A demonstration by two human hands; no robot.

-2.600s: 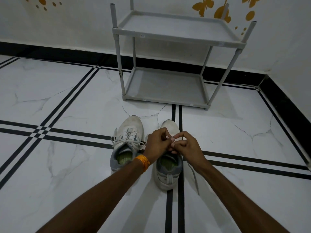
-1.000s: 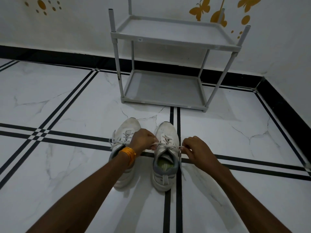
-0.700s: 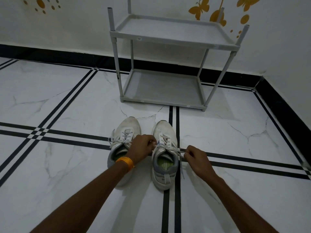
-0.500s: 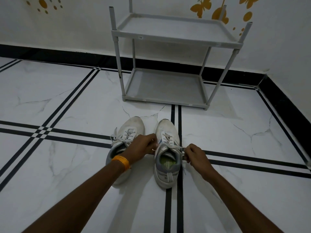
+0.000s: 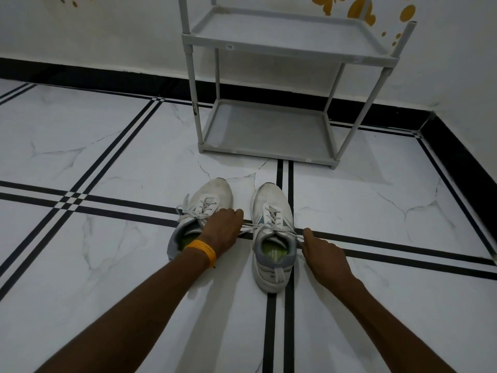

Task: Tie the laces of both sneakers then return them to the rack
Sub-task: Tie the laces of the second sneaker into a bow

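Two white sneakers stand side by side on the floor, toes pointing away from me. The left sneaker (image 5: 207, 200) has a bow in its laces; my left hand (image 5: 223, 231) covers part of its opening. The right sneaker (image 5: 273, 238) lies between my hands. My left hand pinches one lace loop (image 5: 248, 228) on the shoe's left side, and my right hand (image 5: 321, 254) pinches the other loop (image 5: 298, 236) on its right side. The laces are stretched taut across the shoe's tongue. An orange band sits on my left wrist.
A grey two-shelf plastic rack (image 5: 266, 154) stands against the wall just beyond the sneakers, both shelves bare. The white marble floor has black stripe lines. A black skirting runs along the wall, and a corner lies at the right.
My hands moved from together above the right sneaker to apart on either side of it, drawing the lace loops outward and tight. The sneakers have stayed in place.
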